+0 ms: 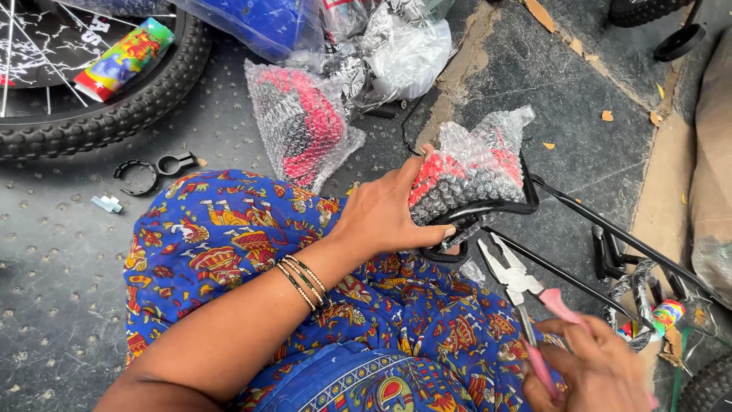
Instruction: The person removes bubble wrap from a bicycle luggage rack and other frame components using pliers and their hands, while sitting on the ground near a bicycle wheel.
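The right hand (591,366) grips pink-handled pliers (522,294), jaws slightly parted; the left hand (381,217) clasps the bubble-wrapped bicycle saddle (465,172). A slip could nick the thumb beside the clamp.

A single head-worn camera looked steeply down from above the person's lap, close to the work. The left hand (381,214) sat near the frame's centre and the right hand (602,370) at the lower right edge, partly cut off. The view faced a grey floor (61,259), with a bicycle tyre (114,114) cropped at the upper left corner.
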